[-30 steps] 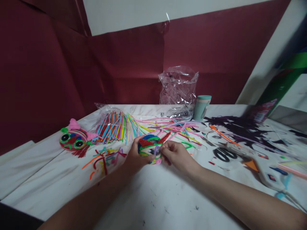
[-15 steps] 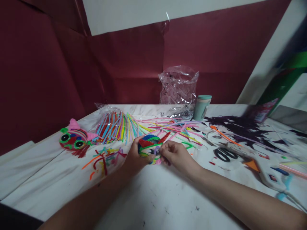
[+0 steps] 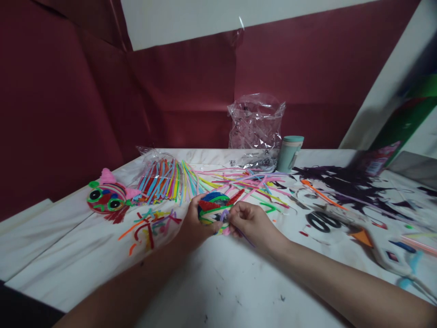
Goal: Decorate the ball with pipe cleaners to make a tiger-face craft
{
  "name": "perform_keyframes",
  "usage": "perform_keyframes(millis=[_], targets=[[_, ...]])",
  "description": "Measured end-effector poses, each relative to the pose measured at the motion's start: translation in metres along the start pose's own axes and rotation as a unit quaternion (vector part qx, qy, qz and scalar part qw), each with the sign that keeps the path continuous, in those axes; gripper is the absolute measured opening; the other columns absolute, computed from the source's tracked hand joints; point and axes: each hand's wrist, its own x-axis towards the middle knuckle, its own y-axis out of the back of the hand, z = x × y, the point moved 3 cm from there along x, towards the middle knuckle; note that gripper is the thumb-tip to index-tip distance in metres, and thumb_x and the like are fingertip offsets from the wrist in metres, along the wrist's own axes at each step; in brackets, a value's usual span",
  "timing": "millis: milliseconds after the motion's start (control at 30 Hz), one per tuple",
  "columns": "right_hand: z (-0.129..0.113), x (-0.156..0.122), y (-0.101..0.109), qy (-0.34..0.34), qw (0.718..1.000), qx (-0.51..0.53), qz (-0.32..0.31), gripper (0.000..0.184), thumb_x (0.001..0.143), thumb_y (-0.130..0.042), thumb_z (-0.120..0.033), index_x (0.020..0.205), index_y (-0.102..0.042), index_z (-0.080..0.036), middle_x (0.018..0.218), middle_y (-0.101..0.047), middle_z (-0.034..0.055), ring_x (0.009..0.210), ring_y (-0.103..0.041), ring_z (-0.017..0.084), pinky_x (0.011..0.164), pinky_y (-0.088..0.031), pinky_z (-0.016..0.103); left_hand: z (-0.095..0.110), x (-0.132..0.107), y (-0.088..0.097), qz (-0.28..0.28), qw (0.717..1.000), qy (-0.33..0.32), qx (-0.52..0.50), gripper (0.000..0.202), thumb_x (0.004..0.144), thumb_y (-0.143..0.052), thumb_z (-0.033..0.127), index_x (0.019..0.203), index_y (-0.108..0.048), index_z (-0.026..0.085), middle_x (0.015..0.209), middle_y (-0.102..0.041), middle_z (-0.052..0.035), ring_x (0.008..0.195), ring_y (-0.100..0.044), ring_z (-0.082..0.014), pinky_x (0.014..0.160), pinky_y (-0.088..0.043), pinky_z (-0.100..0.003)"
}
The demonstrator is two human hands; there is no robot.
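From the wrapped disc, a bundle of pipe cleaners [image 3: 164, 178] lies at 11 o'clock, cut scraps [image 3: 150, 225] at 9 and a teal cup [image 3: 288, 152] at 1. Nothing blocks my hands. My left hand [image 3: 194, 224] curls closed around the wrapped disc [image 3: 213, 207], round and striped red, green and blue, at mid-table [image 3: 218, 282]. My right hand [image 3: 251, 223] pinches a purple strand [image 3: 223, 217] at the disc's 4 o'clock edge.

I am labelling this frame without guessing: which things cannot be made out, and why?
Head view, lower part of the round multicoloured pipe-cleaner disc: covered by the left hand and right hand.
Head view, end of the thin purple pipe cleaner: inside the right hand's pinch.
Head view, white plastic tool at the right edge: too blurred to identify.
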Motion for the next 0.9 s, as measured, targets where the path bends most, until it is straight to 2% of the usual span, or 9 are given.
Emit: perform_keyframes(millis=[167,400,567,900], targets=[[0.001,-0.001,0.0,-0.006,1.0,-0.003,0.0,0.017,0.067,-0.062,-0.027,0.06,-0.047,-0.021,0.045,-0.052,-0.0063,0.039,-0.044,0.008,0.041,-0.032,0.02,-0.002,0.0,0.001,-0.006,1.0,0.001,-0.023,0.079,0.049,-0.08,0.019,0.121,-0.047,0.02,0.115,-0.058,-0.0089,0.103,-0.057,-0.0262,0.09,-0.046,-0.037],[0.002,0.0,0.0,-0.014,1.0,0.007,0.006,0.02,0.068,-0.063,-0.031,0.06,-0.047,-0.021,0.041,-0.052,-0.0066,0.034,-0.042,0.008,0.036,-0.029,0.02,0.0,0.002,0.001,0.002,1.0,-0.011,-0.004,0.075,0.048,-0.08,0.017,0.117,-0.05,0.021,0.113,-0.059,-0.0075,0.104,-0.057,-0.0266,0.091,-0.046,-0.037],[-0.004,0.0,-0.001,-0.045,0.998,0.028,-0.029,0.025,0.069,-0.064,-0.038,0.06,-0.05,-0.02,0.047,-0.062,-0.0025,0.033,-0.045,0.008,0.035,-0.032,0.02,-0.002,0.003,0.001,-0.01,1.0,0.004,-0.006,0.075,0.051,-0.08,0.018,0.119,-0.048,0.021,0.111,-0.059,-0.008,0.1,-0.058,-0.0262,0.088,-0.047,-0.038],[-0.002,-0.001,-0.001,-0.052,0.997,0.054,-0.033,0.027,0.069,-0.067,-0.038,0.062,-0.049,-0.02,0.043,-0.06,-0.0036,0.032,-0.044,0.008,0.035,-0.032,0.02,-0.011,0.002,0.001,-0.025,1.0,-0.007,0.01,0.078,0.055,-0.079,0.024,0.125,-0.044,0.02,0.116,-0.058,-0.01,0.104,-0.057,-0.0277,0.088,-0.047,-0.039]])
